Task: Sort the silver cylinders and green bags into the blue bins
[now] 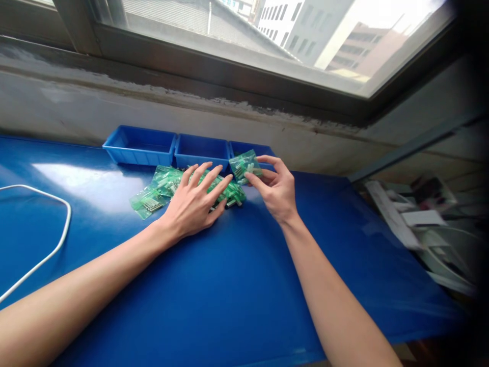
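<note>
My left hand lies with its fingers spread over a pile of green-tinted plastic bags with small metallic parts inside. One bag sticks out at the pile's left side, flat on the blue table. My right hand pinches a single small green bag between thumb and fingers, raised just right of the pile and in front of the right blue bin. Metallic pieces show through that bag. The underside of my left hand is hidden.
A middle blue bin and a left blue bin stand in the same row along the wall. A white cable curves over the table at left. Blurred items lie beyond its right edge. A window is behind.
</note>
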A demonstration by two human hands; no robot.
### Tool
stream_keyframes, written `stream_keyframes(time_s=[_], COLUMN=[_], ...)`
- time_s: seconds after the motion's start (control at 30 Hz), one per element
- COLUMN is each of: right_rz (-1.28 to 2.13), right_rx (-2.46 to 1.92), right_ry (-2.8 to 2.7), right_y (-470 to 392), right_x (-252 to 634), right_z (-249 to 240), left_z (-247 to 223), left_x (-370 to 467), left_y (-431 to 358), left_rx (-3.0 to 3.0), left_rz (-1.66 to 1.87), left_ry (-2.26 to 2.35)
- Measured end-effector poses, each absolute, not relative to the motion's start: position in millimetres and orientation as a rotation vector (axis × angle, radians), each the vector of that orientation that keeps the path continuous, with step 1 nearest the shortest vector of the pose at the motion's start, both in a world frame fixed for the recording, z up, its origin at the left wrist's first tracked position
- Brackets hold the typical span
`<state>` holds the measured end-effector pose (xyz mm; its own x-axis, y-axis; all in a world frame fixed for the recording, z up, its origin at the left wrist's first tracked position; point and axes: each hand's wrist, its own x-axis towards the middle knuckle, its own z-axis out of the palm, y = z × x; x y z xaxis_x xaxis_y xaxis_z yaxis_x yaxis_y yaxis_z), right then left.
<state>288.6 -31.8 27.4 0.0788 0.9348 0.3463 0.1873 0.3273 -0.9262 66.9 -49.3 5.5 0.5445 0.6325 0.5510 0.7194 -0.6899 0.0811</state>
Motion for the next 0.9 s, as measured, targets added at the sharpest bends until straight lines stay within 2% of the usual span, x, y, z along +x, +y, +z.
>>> stream_keyframes(time_s=[0.4,0.7,0.9], right_rz=[1.163,0.960,0.684], right_rx=[-1.137,-1.087,-1.368], right_ry=[-1.130,-0.935,-1.332], right_y=[-26.6,-8.4,-23.3], right_x=[282.9,291.3,302.2], right_z=[27.0,30.0,32.0], left_z=[4.1,3.2,3.8], left_x=[67.5,68.1,67.8], left_y=[-48.4,-48.4,-47.9], left_rx=[-2.618,-2.588,-2.599], left_rz=[-0.842,-0.817,-0.825], left_ry=[-1.148,-1.169,-1.166])
